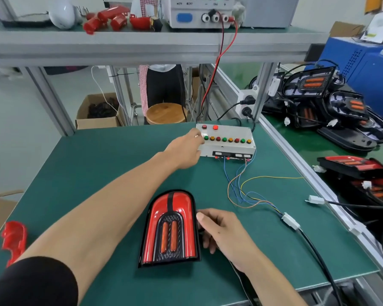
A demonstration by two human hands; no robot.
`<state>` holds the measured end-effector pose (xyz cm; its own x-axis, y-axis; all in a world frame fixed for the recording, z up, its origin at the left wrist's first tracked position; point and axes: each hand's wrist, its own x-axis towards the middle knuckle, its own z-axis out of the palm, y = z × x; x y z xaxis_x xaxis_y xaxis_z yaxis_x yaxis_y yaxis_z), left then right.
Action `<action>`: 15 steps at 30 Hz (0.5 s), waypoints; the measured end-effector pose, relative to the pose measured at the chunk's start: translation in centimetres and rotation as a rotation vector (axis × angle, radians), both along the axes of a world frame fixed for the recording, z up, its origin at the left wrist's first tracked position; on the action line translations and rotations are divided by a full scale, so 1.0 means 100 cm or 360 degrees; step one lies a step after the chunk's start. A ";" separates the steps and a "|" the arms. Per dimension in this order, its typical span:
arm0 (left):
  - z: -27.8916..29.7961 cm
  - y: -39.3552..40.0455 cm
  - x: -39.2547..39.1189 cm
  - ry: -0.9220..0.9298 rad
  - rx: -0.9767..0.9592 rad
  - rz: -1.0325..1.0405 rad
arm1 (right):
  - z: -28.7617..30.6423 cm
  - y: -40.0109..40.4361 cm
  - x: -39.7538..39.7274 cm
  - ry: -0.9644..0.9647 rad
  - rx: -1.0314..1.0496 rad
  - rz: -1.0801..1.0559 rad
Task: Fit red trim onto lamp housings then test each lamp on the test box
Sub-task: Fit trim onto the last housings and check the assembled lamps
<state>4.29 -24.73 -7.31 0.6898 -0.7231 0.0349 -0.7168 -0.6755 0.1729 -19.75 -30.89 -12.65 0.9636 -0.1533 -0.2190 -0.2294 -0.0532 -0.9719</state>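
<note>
**Lamp on the bench, left hand at the test box**

While the left hand (186, 149) reaches forward across the green mat (93, 173), its fingers meet the left end of the button row on the white test box (228, 140); whether they press a button or only touch it cannot be told, as the fingertips are blurred by a bright spot.

Item 1, lamp (170, 228): black housing with red trim fitted, two orange strips in the centre panel. Lies face up on the mat near the front edge, rounded end pointing away from the person.

Item 2, right hand (219, 230): rests at the lamp's right edge, fingers loosely curled, thumb tip touching the housing rim. It steadies rather than grips.

Item 3, test box: stands at the far right of the mat, two red buttons on top, a row of green, amber and red buttons below. Thin coloured wires (239, 184) run from its front to a white plug (291, 220) lying on the mat, right of the lamp.

Item 4, loose red trim piece (13, 241): at the mat's left edge, well apart from the lamp.

Item 5, more red trim parts (111, 18): on the upper shelf, beside a power supply (203, 12).

Item 6, stacked lamps (332, 107): on the neighbouring bench to the right.
</note>
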 end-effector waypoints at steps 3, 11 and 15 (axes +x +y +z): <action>0.000 -0.005 -0.001 0.0007 0.0071 -0.0037 | -0.003 0.001 -0.001 -0.0039 -0.0023 -0.0014; 0.009 -0.015 -0.001 0.0146 0.0048 0.0041 | -0.007 0.000 0.001 -0.0076 0.0011 -0.0007; 0.006 -0.017 -0.002 0.0152 0.0091 0.0020 | -0.007 0.001 0.002 -0.0048 0.0097 -0.0005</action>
<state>4.09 -26.41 -6.70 0.6971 -0.7133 -0.0726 -0.6903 -0.6951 0.2007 -19.57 -30.83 -13.31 0.9694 -0.1440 -0.1988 -0.1999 0.0068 -0.9798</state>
